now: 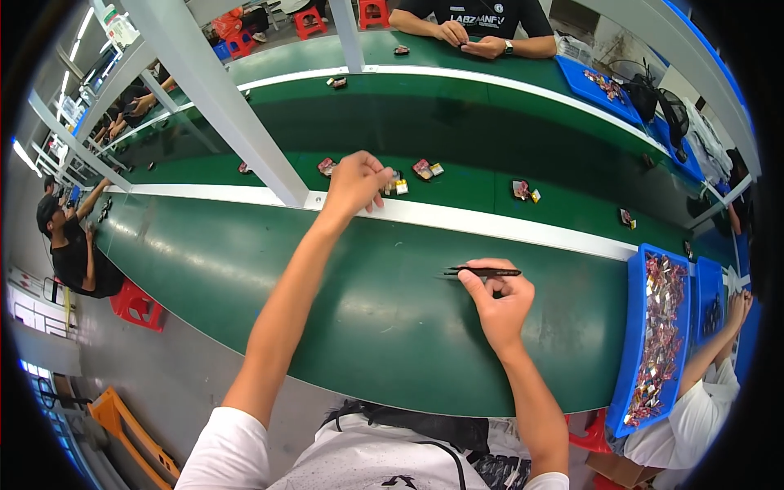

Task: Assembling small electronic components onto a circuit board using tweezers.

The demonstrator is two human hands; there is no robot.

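Observation:
My left hand (357, 186) reaches over the white rail to the green conveyor belt, its fingers loosely curled and apart. Just beside its fingertips lies a small part with a yellow-and-white block (399, 185), partly hidden by the hand; whether they touch is unclear. My right hand (502, 302) is above the green worktop, closed on black tweezers (487, 272) whose tips point left. Nothing shows between the tips. Along the belt lie more small red-and-black parts with yellow-white blocks, such as one part (422, 169) right of my left hand and another (521, 189) farther right.
A blue bin (633, 343) full of small wrapped parts stands at the worktop's right end. A grey post (237, 106) rises left of my left hand. Across the belt a person in black (490, 20) handles something small. Other people sit left and right.

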